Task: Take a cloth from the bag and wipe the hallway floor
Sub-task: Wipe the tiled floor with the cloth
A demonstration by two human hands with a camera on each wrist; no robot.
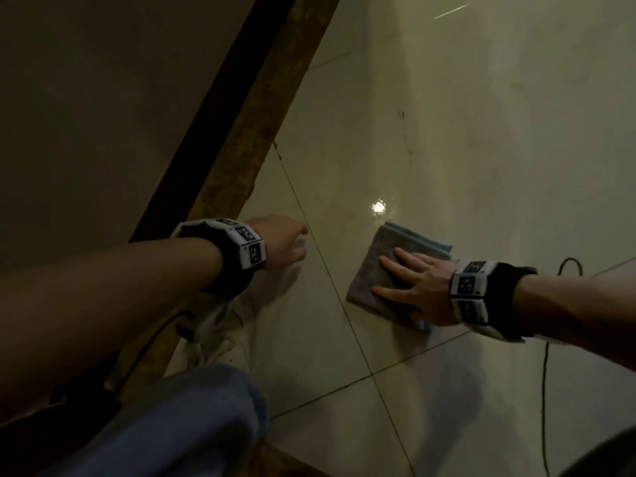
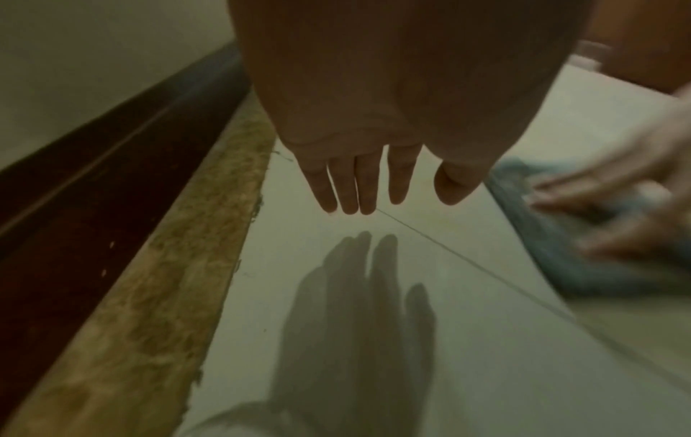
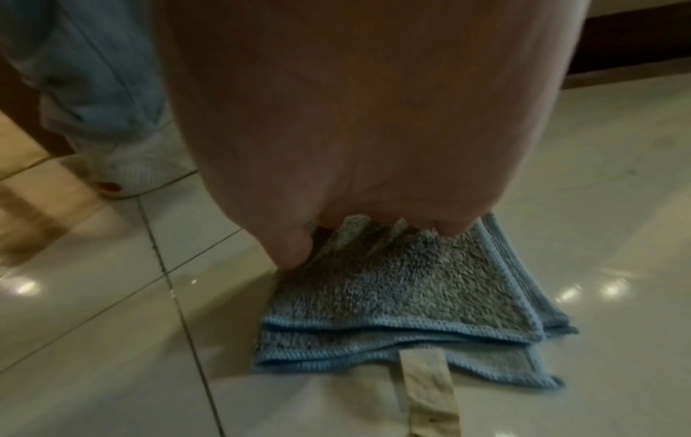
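A folded blue-grey terry cloth (image 1: 375,263) lies on the glossy tiled floor (image 1: 447,132). My right hand (image 1: 409,284) presses flat on it with the fingers spread and straight. The right wrist view has the cloth (image 3: 403,289) under the right hand (image 3: 355,147), its stacked folds and a beige tag (image 3: 430,390) at the front. My left hand (image 1: 285,242) hovers left of the cloth, holding nothing. In the left wrist view its fingers (image 2: 348,189) hang straight over the tile and cast a shadow, and the cloth (image 2: 542,230) shows blurred at the right. No bag is in view.
A dark skirting board (image 1: 220,115) and a mottled brown floor strip (image 1: 247,132) run along the wall on the left. My white shoe (image 1: 220,335) and blue-jeaned knee (image 1: 172,425) sit below the left arm. A black cable (image 1: 543,390) trails over the tiles at the right.
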